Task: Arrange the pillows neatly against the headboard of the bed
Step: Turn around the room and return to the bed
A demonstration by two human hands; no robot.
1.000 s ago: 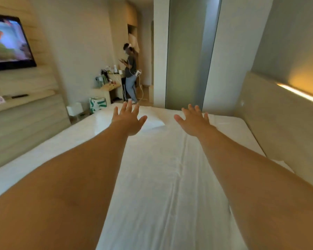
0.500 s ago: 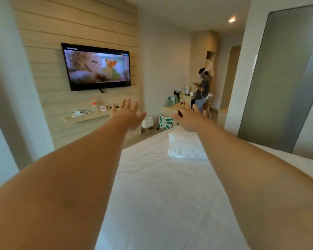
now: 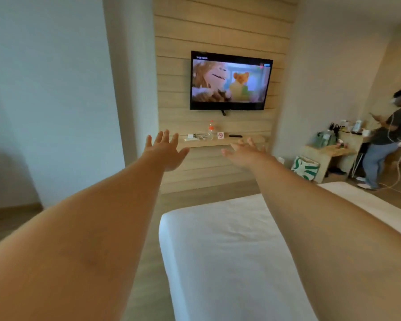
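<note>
Bed [image 3: 222, 251]: smooth white sheet, rounded corner

The bed [image 3: 222, 251] was covered with a smooth white sheet, faintly creased, its near corner rounded. It ran from the lower edge of the view up toward the right, its left side bordering the floor. Its visible surface lay bare.

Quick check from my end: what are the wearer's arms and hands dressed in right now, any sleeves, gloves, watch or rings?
Both forearms are bare as far as the frame shows, no sleeves visible. The left hand and right hand wear no gloves. No watch, bracelet or strap shows at either wrist. Rings cannot be ruled out; the fingers are small and slightly blurred.
</note>
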